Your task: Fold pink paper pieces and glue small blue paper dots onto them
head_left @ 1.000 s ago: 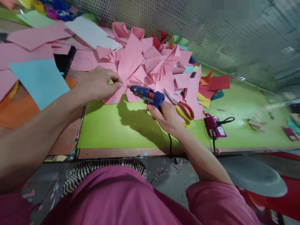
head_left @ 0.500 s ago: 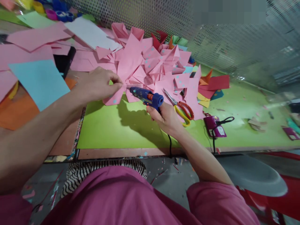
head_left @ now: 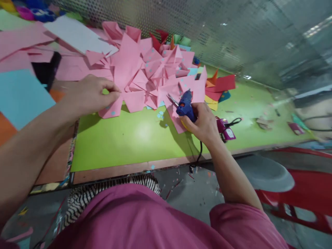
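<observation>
My left hand [head_left: 97,93] pinches the edge of a pink paper piece [head_left: 111,110] between thumb and fingertips, at the front of a heap of folded pink paper [head_left: 129,65]. Some of these pieces carry small blue dots. My right hand [head_left: 204,122] is wrapped round the grip of a blue hot glue gun [head_left: 186,104], its nozzle tilted up and away from me. The gun is apart from the piece in my left hand. Beneath the gun lies a pair of scissors [head_left: 172,100]; its blades show, while the handles are mostly hidden by my right hand.
A green sheet [head_left: 116,138] covers the table. Light blue paper [head_left: 26,97] and white paper [head_left: 80,36] lie left. Red paper [head_left: 224,83] and a purple box-like item [head_left: 228,133] with a black cord are right. A perforated metal panel [head_left: 207,38] stands behind; a grey stool [head_left: 264,173] is at front right.
My right hand has drawn the glue gun rightward, away from the pink paper, and turned its nozzle upward. My left hand keeps its pinch. The whole view has shifted.
</observation>
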Demonstrator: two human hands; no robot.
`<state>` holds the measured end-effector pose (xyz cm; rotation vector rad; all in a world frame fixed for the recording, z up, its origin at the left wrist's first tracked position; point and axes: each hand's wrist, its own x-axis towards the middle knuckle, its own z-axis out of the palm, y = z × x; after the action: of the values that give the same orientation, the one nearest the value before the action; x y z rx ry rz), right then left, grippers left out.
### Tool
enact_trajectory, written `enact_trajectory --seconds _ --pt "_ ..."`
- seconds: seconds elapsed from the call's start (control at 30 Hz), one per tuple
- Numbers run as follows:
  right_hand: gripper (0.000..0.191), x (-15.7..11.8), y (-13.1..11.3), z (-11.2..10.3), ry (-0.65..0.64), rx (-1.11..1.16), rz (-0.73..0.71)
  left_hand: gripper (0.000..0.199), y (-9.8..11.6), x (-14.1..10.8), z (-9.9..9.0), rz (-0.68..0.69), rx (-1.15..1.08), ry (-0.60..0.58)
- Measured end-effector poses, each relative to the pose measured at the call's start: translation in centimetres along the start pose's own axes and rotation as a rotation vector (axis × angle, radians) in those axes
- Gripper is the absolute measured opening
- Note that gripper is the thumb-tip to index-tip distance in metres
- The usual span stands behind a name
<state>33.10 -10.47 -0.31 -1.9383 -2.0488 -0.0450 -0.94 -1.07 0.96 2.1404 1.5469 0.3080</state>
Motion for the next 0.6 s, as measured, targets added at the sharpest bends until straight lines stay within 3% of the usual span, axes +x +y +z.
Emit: enact_trajectory --seconds 0.13,0.23,0.33,0.4,0.47,0.6 --pt "0.044 -0.5 4.4 1.1 -0.045 -0.128 0.032 0.047 -0.3 0.3 0.2 -0.007 0.011 -0.034" --pt "0.047 -1.2 5.3 0.9 -0.056 -0.167 0.042 0.051 -0.7 0.5 0.3 -0.033 0.042 -0.039" --pt "0.044 -1.7 4.0 -0.1 0.022 -0.186 0.017 0.054 -0.9 0.4 0.4 -0.044 0.035 -0.043" --pt "0.031 -1.8 2.3 -0.4 0.049 -0.115 -0.049 0.055 -1.0 0.4 0.4 -0.042 0.025 -0.037" --pt "0.020 -1.5 0.5 -0.1 -0.026 0.027 -0.116 0.053 -1.0 0.4 0.5 -0.042 0.031 -0.025" --pt "0.014 -0.1 -1.9 1.8 -0.109 0.186 -0.120 0.051 -1.1 0.4 0.6 -0.046 0.039 -0.027"
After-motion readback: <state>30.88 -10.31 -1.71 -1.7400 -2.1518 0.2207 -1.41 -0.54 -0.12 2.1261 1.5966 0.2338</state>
